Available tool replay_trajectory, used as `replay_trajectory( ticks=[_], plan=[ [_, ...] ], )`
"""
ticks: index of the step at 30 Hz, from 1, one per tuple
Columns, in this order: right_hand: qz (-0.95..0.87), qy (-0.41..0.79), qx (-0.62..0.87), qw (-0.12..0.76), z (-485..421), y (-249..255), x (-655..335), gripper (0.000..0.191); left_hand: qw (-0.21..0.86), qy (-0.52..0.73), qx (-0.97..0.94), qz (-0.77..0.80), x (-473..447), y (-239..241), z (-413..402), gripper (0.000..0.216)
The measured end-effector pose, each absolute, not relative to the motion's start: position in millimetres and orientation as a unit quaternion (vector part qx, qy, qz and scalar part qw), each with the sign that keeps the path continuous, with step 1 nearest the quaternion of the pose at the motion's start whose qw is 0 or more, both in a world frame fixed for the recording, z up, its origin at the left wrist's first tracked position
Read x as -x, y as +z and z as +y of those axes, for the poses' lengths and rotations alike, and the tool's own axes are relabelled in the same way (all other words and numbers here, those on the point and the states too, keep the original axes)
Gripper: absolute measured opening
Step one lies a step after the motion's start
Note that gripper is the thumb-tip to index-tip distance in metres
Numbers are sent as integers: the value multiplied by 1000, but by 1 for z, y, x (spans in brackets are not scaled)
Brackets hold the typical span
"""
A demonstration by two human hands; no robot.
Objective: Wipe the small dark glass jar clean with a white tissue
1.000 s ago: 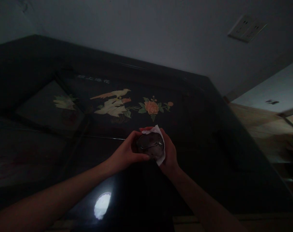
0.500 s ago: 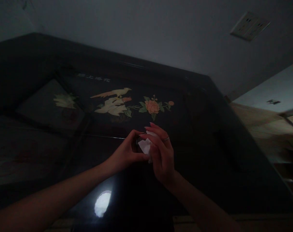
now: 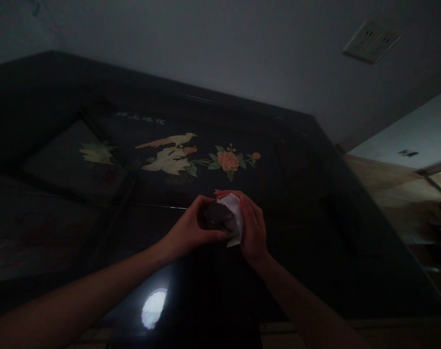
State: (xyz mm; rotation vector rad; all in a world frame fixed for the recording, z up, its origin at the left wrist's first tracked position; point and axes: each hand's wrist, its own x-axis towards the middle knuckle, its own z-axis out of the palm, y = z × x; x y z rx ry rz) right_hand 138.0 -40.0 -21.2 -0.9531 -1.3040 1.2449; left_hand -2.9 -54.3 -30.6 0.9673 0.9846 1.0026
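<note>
My left hand [image 3: 186,231] is wrapped round a small dark round object [image 3: 216,218], thumb along its near edge. My right hand [image 3: 252,228] grips a white tissue [image 3: 235,208] and presses it against the right side of that object. Both hands meet above a glossy black cabinet top [image 3: 300,203]. The dim light hides what the round object is.
The black cabinet top carries inlaid birds [image 3: 169,155] and an orange flower [image 3: 228,161]. A bright round light reflection [image 3: 154,308] lies near its front edge. A wall socket [image 3: 371,35] sits on the grey wall. Wooden floor [image 3: 387,189] shows at right.
My right hand, which had swept over the top of the round object with the tissue, has slid back to its right side, uncovering the object again. My left hand has stayed put.
</note>
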Motion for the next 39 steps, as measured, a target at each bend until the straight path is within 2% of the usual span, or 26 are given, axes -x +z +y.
replay_trajectory(
  ticks=[5, 9, 14, 19, 22, 25, 30, 34, 39],
  plan=[
    [-372, 676, 411, 485, -31, -28, -135, 39, 695, 446, -391, 406, 3, -31, -54, 57],
    [-367, 691, 399, 479, -31, -30, -136, 41, 704, 449, -374, 405, 1, -32, -53, 58],
    [-535, 522, 409, 524, -41, -26, -139, 39, 700, 460, -376, 397, 1, -33, -52, 59],
    [-718, 298, 386, 498, -49, -22, -141, 30, 677, 473, -385, 412, 2, -34, -53, 56],
    [-766, 239, 371, 467, -51, -21, -140, 32, 663, 475, -392, 425, 2, -34, -53, 52],
    [-779, 229, 362, 459, -50, -21, -140, 33, 648, 479, -395, 441, 1, -33, -54, 50],
    [-714, 313, 376, 500, -45, -20, -139, 30, 670, 490, -374, 413, 0, -33, -54, 50],
    [-564, 478, 404, 539, -41, -20, -137, 34, 684, 475, -375, 407, 1, -32, -55, 52],
    [-401, 653, 371, 525, -35, -26, -134, 38, 709, 449, -364, 404, 3, -31, -55, 53]
  ],
)
